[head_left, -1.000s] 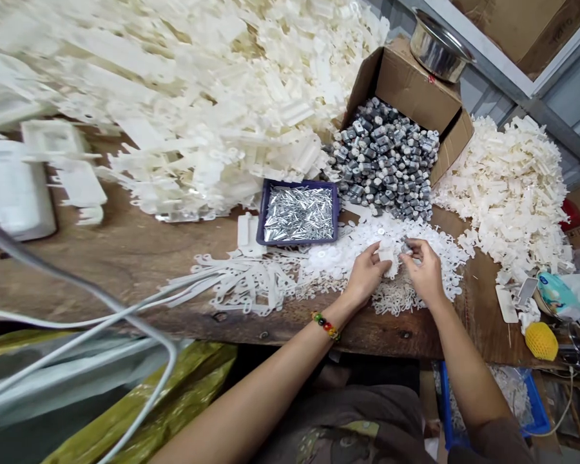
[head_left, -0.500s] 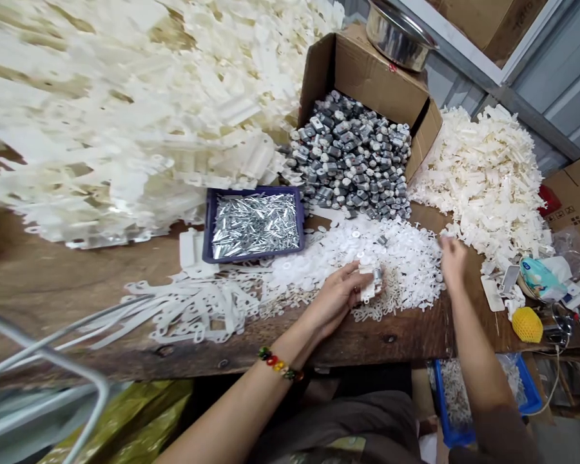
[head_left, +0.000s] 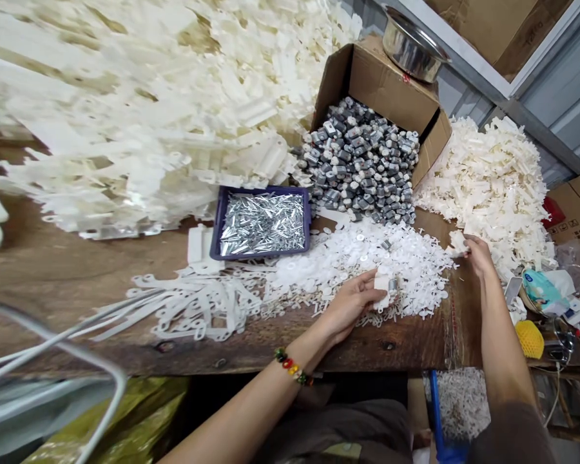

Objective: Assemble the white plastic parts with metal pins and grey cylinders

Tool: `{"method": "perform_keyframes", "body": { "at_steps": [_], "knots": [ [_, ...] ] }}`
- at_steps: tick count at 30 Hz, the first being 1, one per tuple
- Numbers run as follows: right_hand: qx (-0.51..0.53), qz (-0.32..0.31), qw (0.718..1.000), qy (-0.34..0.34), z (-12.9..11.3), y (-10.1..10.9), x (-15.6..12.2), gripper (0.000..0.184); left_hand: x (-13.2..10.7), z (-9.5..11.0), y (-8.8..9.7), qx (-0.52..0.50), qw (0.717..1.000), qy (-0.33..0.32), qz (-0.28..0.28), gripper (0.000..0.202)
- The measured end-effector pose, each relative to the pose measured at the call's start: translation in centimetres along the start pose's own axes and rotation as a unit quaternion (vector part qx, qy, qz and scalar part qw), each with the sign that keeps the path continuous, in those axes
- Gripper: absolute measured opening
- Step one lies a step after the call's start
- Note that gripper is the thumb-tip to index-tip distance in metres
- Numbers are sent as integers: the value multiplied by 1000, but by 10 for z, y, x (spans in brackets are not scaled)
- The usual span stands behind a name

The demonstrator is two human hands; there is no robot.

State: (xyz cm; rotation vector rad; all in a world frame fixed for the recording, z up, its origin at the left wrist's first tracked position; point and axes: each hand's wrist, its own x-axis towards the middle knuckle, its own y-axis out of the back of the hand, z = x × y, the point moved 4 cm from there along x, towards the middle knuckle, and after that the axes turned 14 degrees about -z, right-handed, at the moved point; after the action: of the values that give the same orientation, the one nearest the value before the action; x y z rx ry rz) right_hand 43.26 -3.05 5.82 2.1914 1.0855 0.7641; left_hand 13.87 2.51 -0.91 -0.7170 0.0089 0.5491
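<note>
My left hand (head_left: 352, 303) is closed on a small white plastic part (head_left: 381, 284) with a grey motor-like cylinder (head_left: 392, 285) at its right side. It hovers over the front of a heap of small white plastic pieces (head_left: 410, 258). At the right, my right hand (head_left: 481, 255) pinches a cream-white plastic piece (head_left: 457, 243) between thumb and fingers. That piece is by the near left edge of a tall pile of similar cream plastic parts (head_left: 502, 174). Exactly how the left-hand part is gripped is partly hidden by the fingers.
A purple tray (head_left: 216, 248) of shiny metal pins stands behind long white strips (head_left: 207, 303). Grey blocks (head_left: 362, 161) spill from a cardboard box (head_left: 386, 87). Large plastic sheets (head_left: 125, 129) cover the back left. A yellow mesh ball (head_left: 529, 339) lies right; a blue bin (head_left: 437, 412) sits below.
My right hand has moved right and up to the cream pile and now pinches a cream-white piece. The left hand keeps its part. The whole view has shifted slightly.
</note>
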Motion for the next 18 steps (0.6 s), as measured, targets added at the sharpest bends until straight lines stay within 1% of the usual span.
{"method": "perform_keyframes", "body": {
  "at_steps": [2,4,5,7,9,11,14,16,18],
  "knots": [
    [4,-46,999,6,-24,-18,-29,30,5,-3,0,18,1000,-20,15,65],
    [-16,-74,997,31,-57,-44,-63,27,7,-5,0,31,998,-43,29,68],
    [-46,-79,994,63,-75,-58,-79,28,7,-4,0,38,997,-57,38,68],
    [-105,-110,978,145,-109,-86,-109,31,3,-2,1,55,993,-93,53,66],
    [-128,-134,964,190,-131,-106,-127,35,-4,2,2,77,988,-118,55,64],
    [-124,-120,965,197,-141,-115,-134,36,-11,4,4,96,986,-126,55,63],
    [-139,-78,965,206,-147,-116,-135,32,-21,7,7,132,979,-139,68,62],
    [-157,-81,959,220,-151,-119,-136,29,-27,9,7,180,969,-149,80,60],
    [-141,-93,962,212,-153,-121,-137,26,-31,12,6,225,959,-152,76,58]
  ]
}}
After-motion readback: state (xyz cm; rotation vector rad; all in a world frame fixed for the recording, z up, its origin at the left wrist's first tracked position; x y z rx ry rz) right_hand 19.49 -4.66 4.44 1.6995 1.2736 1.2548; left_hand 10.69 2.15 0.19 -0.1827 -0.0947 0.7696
